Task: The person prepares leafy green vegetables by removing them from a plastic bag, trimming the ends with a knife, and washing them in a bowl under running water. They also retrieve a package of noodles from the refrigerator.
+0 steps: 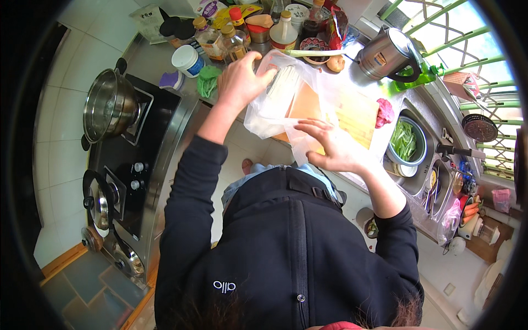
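A thin translucent plastic bag (268,111) with a bundle of pale noodle-like strips (284,80) in it lies over the near left part of a wooden cutting board (354,117). My left hand (245,76) is at the bag's upper left edge, thumb and forefinger stretched apart; whether its fingers pinch the plastic is hard to tell. At the bag's right side, my right hand (334,146) has its fingers spread over the loose plastic, thumb apart. A long green onion (315,53) lies behind the bag, beside a round brown potato or onion (335,63).
Bottles and jars (233,41) crowd the back counter, with a steel kettle (383,53) to their right. A gas stove (144,165) with a steel pot (109,105) is at left. At right, a basin of cut greens (406,140) sits in the sink (425,165). A pink cloth (384,112) lies beside the board.
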Tool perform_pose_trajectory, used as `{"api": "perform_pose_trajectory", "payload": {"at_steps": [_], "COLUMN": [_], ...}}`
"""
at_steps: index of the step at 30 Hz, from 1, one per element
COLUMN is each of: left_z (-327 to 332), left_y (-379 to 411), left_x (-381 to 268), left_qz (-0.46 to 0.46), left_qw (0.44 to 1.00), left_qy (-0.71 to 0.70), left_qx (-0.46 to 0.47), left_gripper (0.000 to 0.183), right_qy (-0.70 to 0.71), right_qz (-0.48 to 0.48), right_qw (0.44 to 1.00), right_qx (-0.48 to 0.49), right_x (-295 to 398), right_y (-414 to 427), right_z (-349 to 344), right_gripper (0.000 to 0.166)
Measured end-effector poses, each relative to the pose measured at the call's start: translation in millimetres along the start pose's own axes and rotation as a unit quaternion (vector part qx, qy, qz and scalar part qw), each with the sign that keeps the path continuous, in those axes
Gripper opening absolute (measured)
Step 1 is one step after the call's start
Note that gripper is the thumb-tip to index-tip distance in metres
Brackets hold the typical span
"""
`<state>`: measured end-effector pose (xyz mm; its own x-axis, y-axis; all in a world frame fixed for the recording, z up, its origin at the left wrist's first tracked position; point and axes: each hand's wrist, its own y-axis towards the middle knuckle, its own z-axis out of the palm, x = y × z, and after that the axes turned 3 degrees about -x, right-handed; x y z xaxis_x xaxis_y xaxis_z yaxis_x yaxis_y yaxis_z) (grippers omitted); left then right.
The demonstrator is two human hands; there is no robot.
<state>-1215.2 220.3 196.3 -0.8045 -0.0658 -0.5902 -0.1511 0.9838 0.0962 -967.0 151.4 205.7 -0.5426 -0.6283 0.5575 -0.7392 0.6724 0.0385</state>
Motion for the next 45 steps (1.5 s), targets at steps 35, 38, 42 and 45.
{"api": "perform_pose_trajectory", "payload": {"at_steps": [35, 38, 42, 45], "left_z": [154, 137, 122, 111], "left_y": [31, 40, 54, 48], "left_x": [122, 104, 31, 18], "left_qz": [-0.229, -0.234, -0.321, -0.320], "left_qw": [0.702, 0.709, 0.778, 0.813], "left_qy": [-0.629, -0.602, -0.457, -0.420], "left_qx": [0.243, 0.281, 0.288, 0.248], "left_gripper": [0.029, 0.032, 0.031, 0.032], "right_qy": [0.271, 0.309, 0.538, 0.608], "right_qz": [0.502, 0.438, 0.396, 0.389], "right_qw": [0.817, 0.842, 0.689, 0.648], "right_qx": [-0.088, -0.062, -0.280, -0.243], "right_x": [-101, -96, -147, -137], "right_y": [123, 121, 106, 102], "right_z": [113, 93, 142, 124], "right_gripper": [0.046, 0.044, 0.060, 0.056]}}
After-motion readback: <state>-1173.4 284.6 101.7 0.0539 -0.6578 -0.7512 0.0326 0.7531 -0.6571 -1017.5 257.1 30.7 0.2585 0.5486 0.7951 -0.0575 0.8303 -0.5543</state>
